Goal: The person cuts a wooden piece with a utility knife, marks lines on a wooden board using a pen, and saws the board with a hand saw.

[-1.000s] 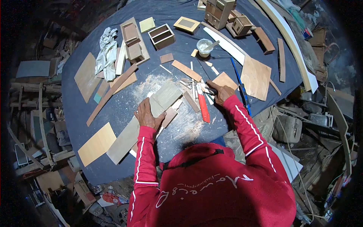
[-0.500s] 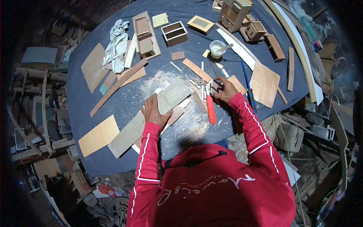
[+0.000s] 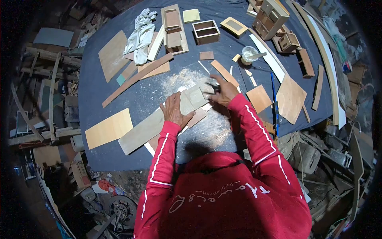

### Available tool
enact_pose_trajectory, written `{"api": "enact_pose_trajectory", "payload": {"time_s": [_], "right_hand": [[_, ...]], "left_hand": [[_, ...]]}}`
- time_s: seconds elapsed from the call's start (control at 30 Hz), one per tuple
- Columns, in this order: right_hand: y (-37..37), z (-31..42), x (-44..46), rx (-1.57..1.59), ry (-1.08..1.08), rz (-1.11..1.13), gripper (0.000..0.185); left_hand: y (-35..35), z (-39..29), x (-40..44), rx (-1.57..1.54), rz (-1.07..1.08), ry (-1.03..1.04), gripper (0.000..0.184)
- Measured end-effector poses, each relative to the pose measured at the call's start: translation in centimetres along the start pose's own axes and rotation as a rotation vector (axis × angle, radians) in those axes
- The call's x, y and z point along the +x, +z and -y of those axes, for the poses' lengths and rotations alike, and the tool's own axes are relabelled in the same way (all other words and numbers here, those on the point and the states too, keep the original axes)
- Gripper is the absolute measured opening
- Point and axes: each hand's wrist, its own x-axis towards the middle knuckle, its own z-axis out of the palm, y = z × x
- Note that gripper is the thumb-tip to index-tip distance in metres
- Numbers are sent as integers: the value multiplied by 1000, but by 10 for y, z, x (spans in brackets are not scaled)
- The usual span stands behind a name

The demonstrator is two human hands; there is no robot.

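Observation:
My left hand [image 3: 175, 110] lies spread on a long grey-brown board [image 3: 144, 129], its fingers apart on the wood. A shorter piece [image 3: 192, 98] lies across the board's upper right end. At that end my right hand [image 3: 223, 91] has its fingers curled around a small dark tool [image 3: 211, 92], blurred by motion. Under the board, a reddish-brown wood piece [image 3: 197, 118] sticks out to the right of my left hand. Pale sawdust [image 3: 184, 79] is scattered beyond the board.
Blue-black cloth [image 3: 159, 89] covers the table. Around lie a light panel [image 3: 108, 128], a long brown strip [image 3: 137, 79], a white rag [image 3: 141, 36], an open wooden box [image 3: 206, 32], a tub of paste [image 3: 249, 55], a blue saw [image 3: 275, 104] and small wooden cabinets [image 3: 270, 18].
My right hand has moved left with the dark tool, from beside the red-handled tool to the board's upper end. My left hand stays on the board. The camera view has shifted.

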Motion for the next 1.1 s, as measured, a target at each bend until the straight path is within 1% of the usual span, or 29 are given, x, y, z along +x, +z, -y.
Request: {"api": "enact_pose_trajectory", "payload": {"time_s": [0.03,0.07,0.13,0.17,0.2,0.27,0.3,0.4,0.43,0.47,0.53,0.57,0.63,0.67,0.77,0.9,0.97,1.0,1.07,1.1], "right_hand": [[7,-10,-3,102,-43,-153,69],[10,-22,-6,98,-44,-147,69],[8,-21,-15,180,7,-174,59],[12,-22,-15,201,-4,-183,57],[15,-21,-15,204,-2,-179,57],[20,-17,-11,105,-83,-174,59],[22,-14,-8,38,-36,-112,60],[34,-13,-1,47,-13,-168,59],[35,-14,1,36,-37,-161,64],[36,-17,2,35,-37,-160,64],[26,-6,-1,-17,51,-81,71],[22,-5,0,-18,49,-79,71],[16,-6,3,-24,-25,-5,77],[15,-6,7,-23,-27,-4,77],[13,-6,19,-162,-60,112,81],[15,4,17,-223,19,112,77],[16,16,8,-282,133,-22,72],[19,14,5,-283,135,-22,72],[31,5,2,-231,145,-147,72],[35,2,1,-230,146,-145,72]], "left_hand": [[1,1,0,-3,-1,-8,102],[2,1,0,9,-6,-5,103],[3,0,1,24,-7,-3,103],[3,1,1,25,-5,-1,104],[3,2,1,27,-3,2,104],[5,2,1,31,-5,1,104],[5,2,1,33,-11,4,104],[4,1,0,37,-18,11,104],[4,2,0,37,-19,9,104],[5,3,0,26,-20,9,104],[5,3,1,13,-20,7,104],[5,3,1,13,-15,4,104],[5,3,-1,15,-9,-2,104],[6,3,-1,12,-7,-5,104],[5,2,0,8,-4,-10,104],[4,2,0,-6,-9,-12,105],[5,2,0,-1,-10,-14,105],[5,1,0,5,-11,-14,105],[5,1,1,3,-11,-17,105],[5,2,0,1,-11,-21,105]]}}
